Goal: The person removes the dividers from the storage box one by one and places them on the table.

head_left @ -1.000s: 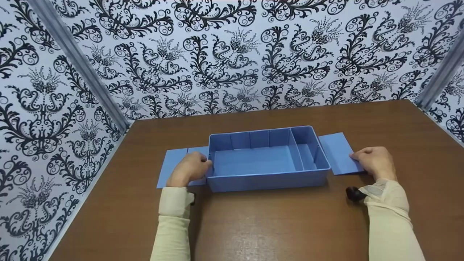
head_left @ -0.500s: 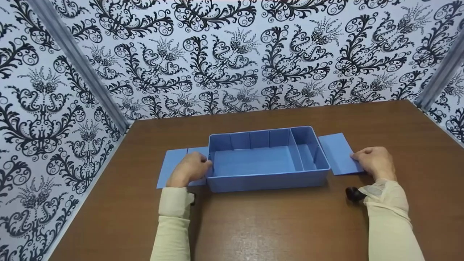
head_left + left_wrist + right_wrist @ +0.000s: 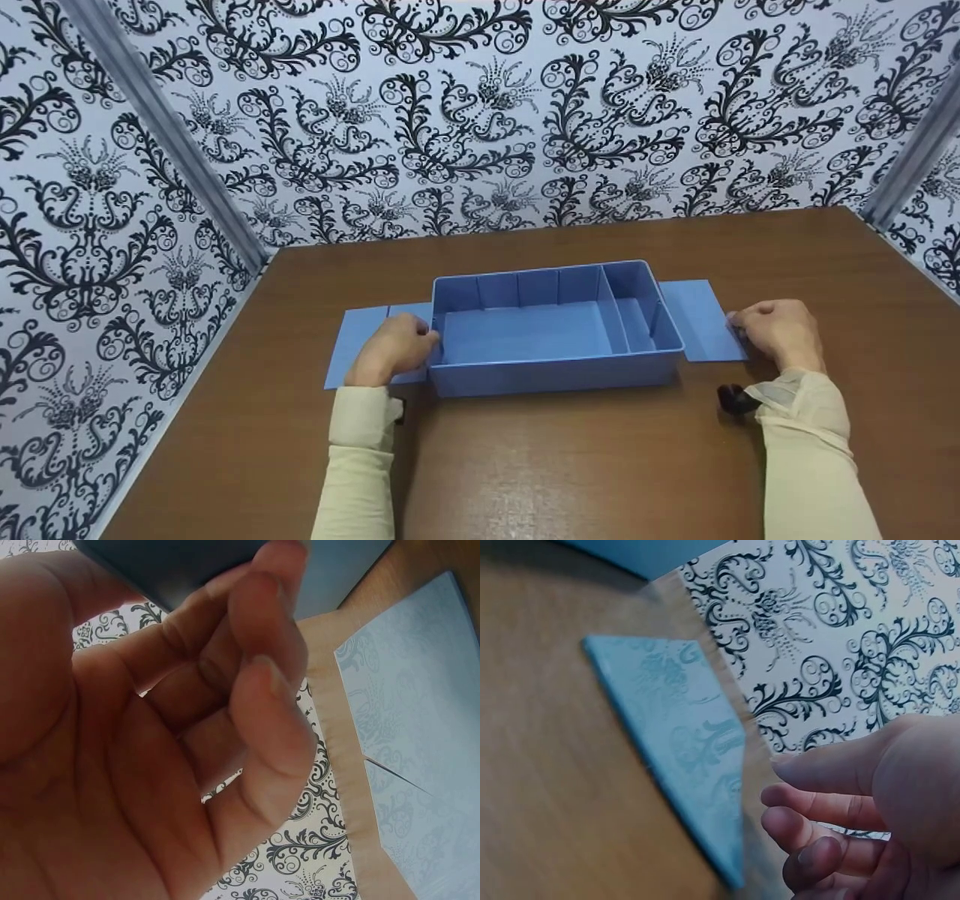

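Note:
A blue divided box [image 3: 555, 376] stands on the brown table, with one thin partition making a narrow compartment at its right. My left hand [image 3: 391, 346] grips the left wall at its rim; in the left wrist view the fingers [image 3: 270, 705] curl up to the dark underside of the box [image 3: 180, 566]. Flat blue panels [image 3: 351, 346] lie to the left, partly beneath that hand. To the right lies another blue panel [image 3: 701, 322]. My right hand [image 3: 781, 330] is beside its right edge, and the right wrist view shows the loosely bent fingers apart from that panel [image 3: 679, 742].
Patterned black-and-white walls [image 3: 480, 120] close off the table's back and sides. Brown tabletop [image 3: 570, 457] shows in front of the box. A small black device [image 3: 735, 400] sits at the right wrist.
The right panel has turned slightly, lining up more with the box. My right hand has let go of its edge and moved slightly right. The left hand and the box stay put.

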`<action>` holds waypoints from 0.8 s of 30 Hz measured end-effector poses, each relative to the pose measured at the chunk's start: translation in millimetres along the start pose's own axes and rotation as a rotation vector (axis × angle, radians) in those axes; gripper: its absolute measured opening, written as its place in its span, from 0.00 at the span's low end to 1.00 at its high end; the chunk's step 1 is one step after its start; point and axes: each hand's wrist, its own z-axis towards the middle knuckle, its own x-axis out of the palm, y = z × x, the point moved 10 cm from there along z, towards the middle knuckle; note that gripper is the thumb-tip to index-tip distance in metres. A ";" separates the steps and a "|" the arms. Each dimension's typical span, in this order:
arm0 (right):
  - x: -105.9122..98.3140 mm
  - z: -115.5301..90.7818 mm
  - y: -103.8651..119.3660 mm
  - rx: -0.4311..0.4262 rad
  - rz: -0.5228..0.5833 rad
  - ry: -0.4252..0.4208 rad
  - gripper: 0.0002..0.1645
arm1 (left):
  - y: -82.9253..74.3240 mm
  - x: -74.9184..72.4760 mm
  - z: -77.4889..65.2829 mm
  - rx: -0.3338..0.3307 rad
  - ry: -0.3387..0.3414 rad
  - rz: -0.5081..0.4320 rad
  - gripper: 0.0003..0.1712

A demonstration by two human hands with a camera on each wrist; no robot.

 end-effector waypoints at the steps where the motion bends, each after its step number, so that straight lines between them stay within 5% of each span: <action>1: -1.2 -0.3 1.2 0.000 0.006 0.006 0.27 | 0.5 0.4 0.0 -0.008 0.002 -0.003 0.18; 17: -24.1 -21.2 67.2 -0.193 -0.034 0.002 0.30 | 4.8 1.9 -0.2 -0.062 0.014 -0.027 0.15; 24: -35.1 -37.3 102.7 -0.333 -0.058 -0.061 0.28 | 1.2 -0.3 -0.6 -0.018 -0.014 0.016 0.22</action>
